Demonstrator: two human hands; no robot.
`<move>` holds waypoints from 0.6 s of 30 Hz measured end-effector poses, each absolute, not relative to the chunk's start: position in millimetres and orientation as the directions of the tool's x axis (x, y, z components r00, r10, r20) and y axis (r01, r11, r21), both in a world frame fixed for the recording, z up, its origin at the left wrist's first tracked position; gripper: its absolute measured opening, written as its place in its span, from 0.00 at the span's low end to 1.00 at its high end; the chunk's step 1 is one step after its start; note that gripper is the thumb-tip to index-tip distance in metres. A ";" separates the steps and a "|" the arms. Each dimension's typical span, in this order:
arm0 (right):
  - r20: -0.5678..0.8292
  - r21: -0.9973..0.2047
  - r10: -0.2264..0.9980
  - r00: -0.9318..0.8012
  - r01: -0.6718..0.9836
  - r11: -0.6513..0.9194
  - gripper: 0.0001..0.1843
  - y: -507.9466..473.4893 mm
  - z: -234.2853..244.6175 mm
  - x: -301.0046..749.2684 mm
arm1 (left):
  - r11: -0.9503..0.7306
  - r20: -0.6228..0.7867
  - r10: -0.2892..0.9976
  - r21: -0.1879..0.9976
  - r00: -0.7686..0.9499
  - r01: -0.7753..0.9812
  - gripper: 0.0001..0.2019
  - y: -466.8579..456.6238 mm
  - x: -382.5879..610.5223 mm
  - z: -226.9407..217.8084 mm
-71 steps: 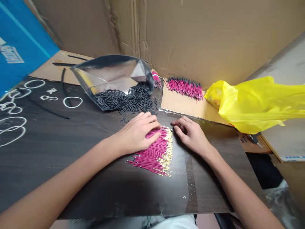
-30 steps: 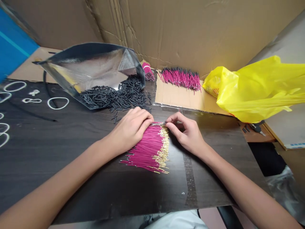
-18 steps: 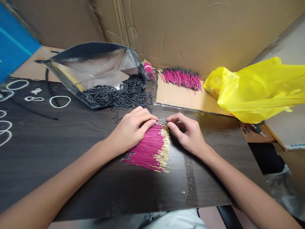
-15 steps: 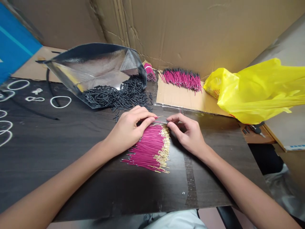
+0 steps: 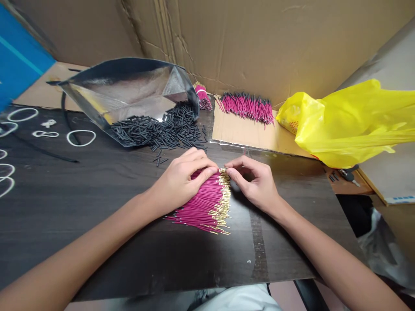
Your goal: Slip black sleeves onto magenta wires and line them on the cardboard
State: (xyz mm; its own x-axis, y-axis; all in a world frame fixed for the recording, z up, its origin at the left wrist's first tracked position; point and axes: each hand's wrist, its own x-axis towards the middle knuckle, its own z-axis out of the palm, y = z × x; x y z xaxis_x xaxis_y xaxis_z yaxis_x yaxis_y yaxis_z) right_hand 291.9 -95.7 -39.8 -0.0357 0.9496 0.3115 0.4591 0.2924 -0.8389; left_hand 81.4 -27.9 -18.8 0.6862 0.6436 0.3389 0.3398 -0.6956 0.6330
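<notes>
A flat pile of thin magenta wires (image 5: 205, 196) with gold-coloured ends pointing right lies on the dark table in front of me. My left hand (image 5: 188, 175) is at the pile's far edge, thumb and fingertips pinched on a magenta wire and its palm over part of the pile. Facing it, my right hand (image 5: 254, 179) has thumb and forefinger closed at the gold tips (image 5: 223, 170) of the topmost wires. Whatever lies between the right fingertips is too small and covered to make out.
Behind my left hand, an open foil bag (image 5: 126, 86) spills short black tubes (image 5: 155, 131). Magenta wires with black ends (image 5: 248, 107) lie on cardboard (image 5: 240, 131), beside a banded wire bundle (image 5: 203, 97). A yellow plastic bag (image 5: 343, 125) stands right; white rubber bands (image 5: 81, 138) lie left.
My left hand has shifted slightly right and down, bringing the wire from above the pile onto its far edge. My right hand has barely moved.
</notes>
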 end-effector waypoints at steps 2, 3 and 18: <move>0.316 -0.835 0.948 -0.035 0.465 0.295 0.06 -96.1 -40.2 291.6 | -0.693 0.330 0.643 0.635 0.691 0.342 0.12 -28.5 82.1 -18.4; 0.317 -0.833 0.948 -0.034 0.468 0.295 0.05 -96.3 -40.2 291.4 | -0.690 0.325 0.646 0.636 0.691 0.346 0.12 -28.6 82.3 -18.4; 0.394 -0.813 0.918 -0.037 0.451 0.367 0.04 -96.9 -35.9 290.3 | -0.630 0.242 0.717 0.626 0.654 0.460 0.17 -27.6 81.8 -14.7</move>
State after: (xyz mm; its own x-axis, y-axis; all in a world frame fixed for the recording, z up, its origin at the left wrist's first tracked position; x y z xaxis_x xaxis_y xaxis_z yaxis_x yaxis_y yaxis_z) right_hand 290.3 -96.9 -35.9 -0.0369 0.9183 0.3941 0.4512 0.3672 -0.8134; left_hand 81.8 -27.6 -14.7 0.6536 0.7173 0.2415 0.4600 -0.6298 0.6259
